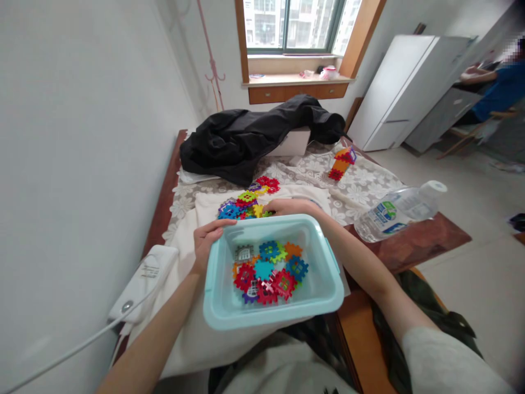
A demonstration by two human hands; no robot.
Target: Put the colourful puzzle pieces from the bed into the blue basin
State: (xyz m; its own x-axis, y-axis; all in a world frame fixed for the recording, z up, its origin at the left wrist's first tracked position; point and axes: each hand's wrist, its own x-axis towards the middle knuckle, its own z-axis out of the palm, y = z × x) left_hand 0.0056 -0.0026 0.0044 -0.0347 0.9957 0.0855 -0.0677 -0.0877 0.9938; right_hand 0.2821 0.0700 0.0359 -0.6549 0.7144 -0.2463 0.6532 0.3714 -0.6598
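Basin point(279, 314) of pale blue plastic has its far left corner in the left hand point(205, 243), fingers curled at the rim; toothed pieces point(264, 269) lie inside, right of that grip. Beyond the far rim, the right hand point(289, 206) reaches to a colourful heap point(241, 205), fingertips beside a yellow piece point(258, 210); whether they pinch anything I cannot tell.

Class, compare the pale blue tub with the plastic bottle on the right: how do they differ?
The tub is tinted pale blue; the bottle is clear, with a printed label.
The tub is open-topped, showing colourful pieces inside; the bottle wears a white cap.
The tub is a rounded rectangle; the bottle is long and narrows towards its cap.
Both look like plastic containers.
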